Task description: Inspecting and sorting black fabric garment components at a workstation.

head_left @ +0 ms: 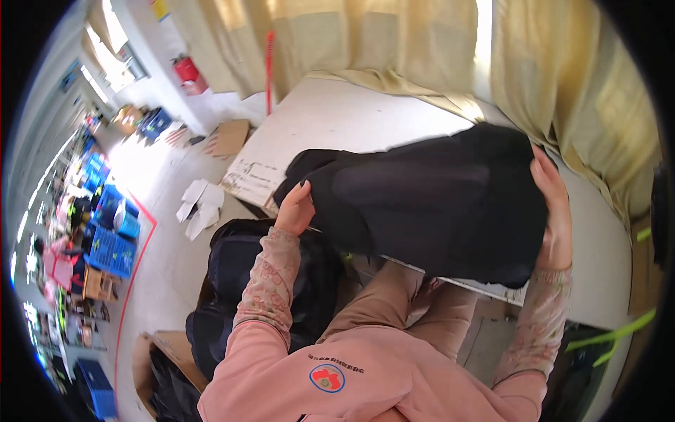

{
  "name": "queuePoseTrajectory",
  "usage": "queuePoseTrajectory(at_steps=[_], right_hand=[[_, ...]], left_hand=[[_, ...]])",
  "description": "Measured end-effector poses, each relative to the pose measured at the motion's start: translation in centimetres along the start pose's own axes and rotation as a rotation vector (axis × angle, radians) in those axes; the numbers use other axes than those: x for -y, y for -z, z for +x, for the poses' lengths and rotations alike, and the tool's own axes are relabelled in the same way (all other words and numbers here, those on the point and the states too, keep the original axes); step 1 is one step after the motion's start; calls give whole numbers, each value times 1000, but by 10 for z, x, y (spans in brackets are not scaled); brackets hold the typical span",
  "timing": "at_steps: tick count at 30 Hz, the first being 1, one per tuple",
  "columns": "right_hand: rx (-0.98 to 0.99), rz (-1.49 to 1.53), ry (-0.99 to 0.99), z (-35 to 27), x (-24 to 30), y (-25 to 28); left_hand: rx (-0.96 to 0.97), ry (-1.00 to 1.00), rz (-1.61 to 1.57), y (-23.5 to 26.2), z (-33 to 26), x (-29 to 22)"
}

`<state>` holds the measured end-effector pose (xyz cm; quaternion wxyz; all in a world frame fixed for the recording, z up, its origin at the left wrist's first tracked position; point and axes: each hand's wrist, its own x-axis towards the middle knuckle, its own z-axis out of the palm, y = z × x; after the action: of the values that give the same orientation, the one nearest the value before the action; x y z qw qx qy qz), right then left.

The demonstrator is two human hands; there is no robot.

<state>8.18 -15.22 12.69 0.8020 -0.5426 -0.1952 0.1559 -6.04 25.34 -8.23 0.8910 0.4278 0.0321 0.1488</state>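
Observation:
A large piece of black fabric [422, 200], perhaps a garment, stretches between my two hands above the near edge of the white table [309, 112]. My left hand [295, 209] pinches its left end, thumb on top. At the other end, my right hand [552, 190] grips the right edge, its fingers partly hidden by the cloth. The fabric looks folded or doubled, and its exact kind cannot be made out. Below my left forearm lies a heap of dark, black cloth items [242, 264].
An open cardboard box [172, 344] with black material stands at lower left. White paper scraps [200, 204] and flat cardboard [230, 137] lie on the floor. Blue crates [111, 250] stand farther left. Beige curtains [394, 42] hang behind the table; green-yellow strips [612, 337] hang at right.

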Motion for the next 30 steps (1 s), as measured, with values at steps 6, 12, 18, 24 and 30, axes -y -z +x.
queuePoseTrajectory(at_steps=[6, 12, 18, 24, 30], right_hand=[[288, -71, 21, -4, 48, -109], [461, 174, 61, 33, 21, -182], [358, 202, 157, 46, 22, -166], [303, 152, 160, 50, 5, -152], [202, 64, 3, 46, -24, -141]], left_hand=[[-247, 523, -104, -71, 14, 81], [239, 767, 94, -42, -24, 177], [519, 458, 627, -123, -109, 142], [110, -796, 928, -160, -88, 39], [119, -267, 1206, -151, -34, -28]])
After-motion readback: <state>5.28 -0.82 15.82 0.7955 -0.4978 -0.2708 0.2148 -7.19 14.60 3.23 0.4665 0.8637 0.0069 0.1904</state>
